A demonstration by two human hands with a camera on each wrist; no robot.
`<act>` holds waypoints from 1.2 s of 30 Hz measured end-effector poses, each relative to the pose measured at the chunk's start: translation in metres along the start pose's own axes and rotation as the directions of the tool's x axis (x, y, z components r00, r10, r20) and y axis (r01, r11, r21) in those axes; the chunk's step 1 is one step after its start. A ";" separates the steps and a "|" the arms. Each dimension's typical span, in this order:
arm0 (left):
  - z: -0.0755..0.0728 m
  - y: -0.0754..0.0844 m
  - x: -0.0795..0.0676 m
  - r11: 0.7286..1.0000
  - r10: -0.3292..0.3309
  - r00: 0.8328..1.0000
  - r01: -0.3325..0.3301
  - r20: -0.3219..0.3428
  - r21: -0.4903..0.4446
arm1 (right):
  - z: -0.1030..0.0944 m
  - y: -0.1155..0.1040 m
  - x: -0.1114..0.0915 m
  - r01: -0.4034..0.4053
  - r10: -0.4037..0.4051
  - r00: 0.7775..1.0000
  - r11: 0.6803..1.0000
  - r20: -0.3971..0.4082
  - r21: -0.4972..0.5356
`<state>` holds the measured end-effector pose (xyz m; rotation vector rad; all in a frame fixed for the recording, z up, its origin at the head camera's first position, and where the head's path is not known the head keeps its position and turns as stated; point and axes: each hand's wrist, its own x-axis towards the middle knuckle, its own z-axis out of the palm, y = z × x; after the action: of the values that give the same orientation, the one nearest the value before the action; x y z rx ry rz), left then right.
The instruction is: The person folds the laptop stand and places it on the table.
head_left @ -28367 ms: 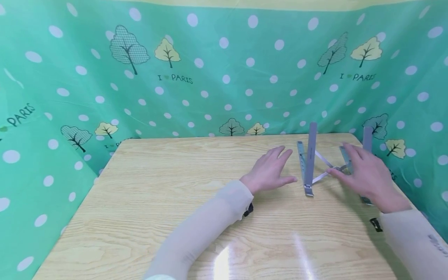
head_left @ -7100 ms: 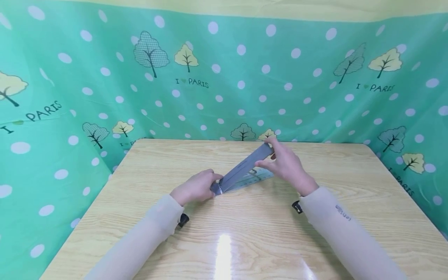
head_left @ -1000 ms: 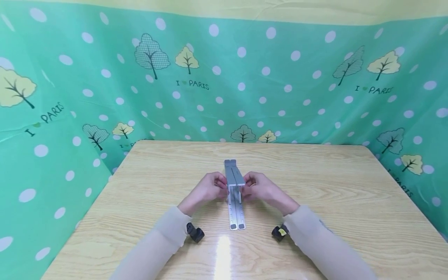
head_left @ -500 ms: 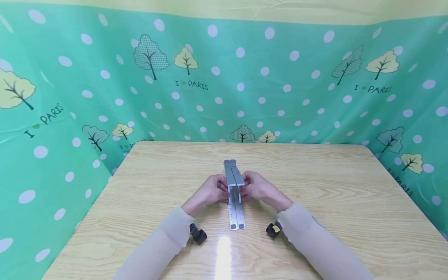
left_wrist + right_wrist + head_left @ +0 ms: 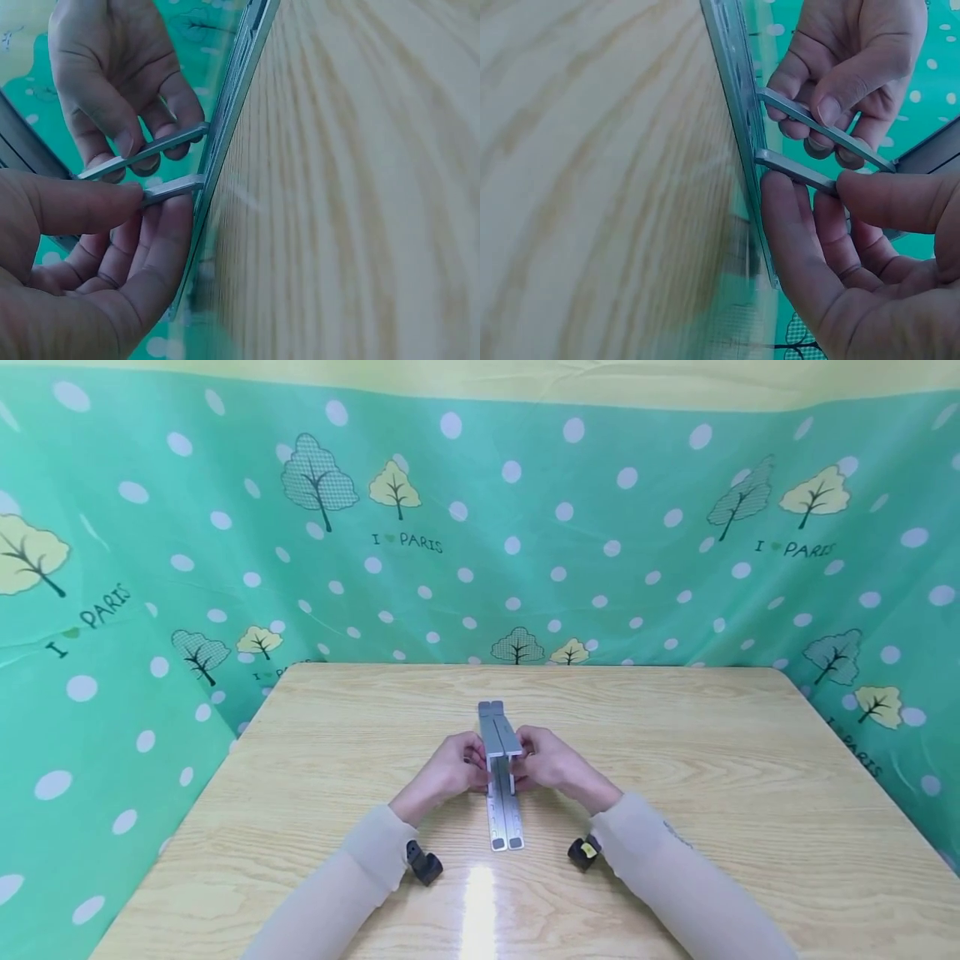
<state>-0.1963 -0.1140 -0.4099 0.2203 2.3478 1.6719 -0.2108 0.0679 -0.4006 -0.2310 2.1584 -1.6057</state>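
A grey metal folding laptop stand [image 5: 501, 739] stands narrowed at the middle of the table, its two halves side by side. Its upper arms slope up toward me over the flat base rails [image 5: 506, 827], which have dark pads at the near ends. From the left, my left hand [image 5: 453, 764] pinches one support strut [image 5: 172, 190] between thumb and fingers. My right hand [image 5: 551, 760] pinches the other strut [image 5: 799, 172] in the same way from the right. In both wrist views the struts run from the base rails to the upper arms. The upper arms partly hide the fingertips in the head view.
The wooden table [image 5: 337, 710] spreads out around the stand. A green dotted curtain [image 5: 420, 568] hangs behind it and along both sides. A black wrist camera [image 5: 424, 863] sits at the left cuff and another black camera [image 5: 583, 852] at the right cuff.
The stand, wide apart at the right 28 s ago and tilted in the hands 7 s ago, is now narrowed at the middle. Over the last second the hands barely moved, the right slightly inward.
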 end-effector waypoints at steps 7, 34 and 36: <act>-0.001 0.000 0.000 1.000 0.017 0.999 -0.017 -0.041 -0.002 | 0.000 -0.001 -0.001 0.028 -0.027 0.999 0.999 -0.036 0.019; -0.003 0.003 0.004 0.968 -0.010 0.999 -0.004 -0.052 -0.249 | -0.012 -0.002 -0.003 0.060 -0.059 0.998 0.988 -0.015 0.143; -0.003 0.003 0.004 0.966 -0.012 0.999 0.000 -0.044 -0.258 | -0.012 -0.002 -0.003 0.060 -0.059 0.998 0.987 -0.012 0.148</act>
<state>-0.2011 -0.1149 -0.4069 0.1264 2.1287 1.9752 -0.2135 0.0787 -0.3954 -0.2451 2.0435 -1.7941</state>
